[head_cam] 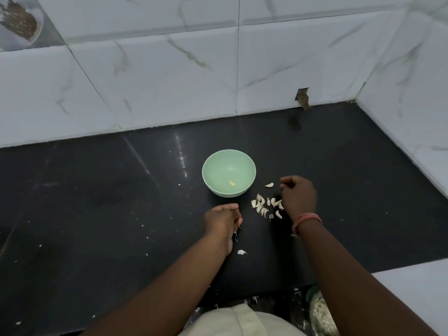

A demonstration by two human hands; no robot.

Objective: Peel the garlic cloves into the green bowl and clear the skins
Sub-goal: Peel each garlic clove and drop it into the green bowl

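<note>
Green bowl (pixel 228 172) sits upright on the black counter (pixel 97 202), mid-frame, a short way out from the tiled wall (pixel 169 81). One peeled clove (pixel 232 183) lies inside it, near the bottom on the near side. Pile of unpeeled garlic cloves (pixel 266 206) sits on the counter just right of and nearer than the bowl, not touching it; one stray clove (pixel 268 185) lies apart, between the bowl and the right hand. Right hand (pixel 298 197) is over the right edge of the pile, fingers curled down toward the cloves; can't tell whether it is actually gripping one, fingertips are hidden. A pink band (pixel 308 219) is on that wrist. Left hand (pixel 223 221) is just in front of the bowl, left of the pile, fingers curled in with a shred of skin (pixel 235 235) hanging below it; looks pinched, but whether a clove is in there too can't be seen. One loose piece of skin (pixel 241 252) lies on the counter beside the left wrist, and small white flecks are scattered across the surface. At the bottom right edge, a container (pixel 320 309) with pale scraps in it is partly in view below the counter edge.
</note>
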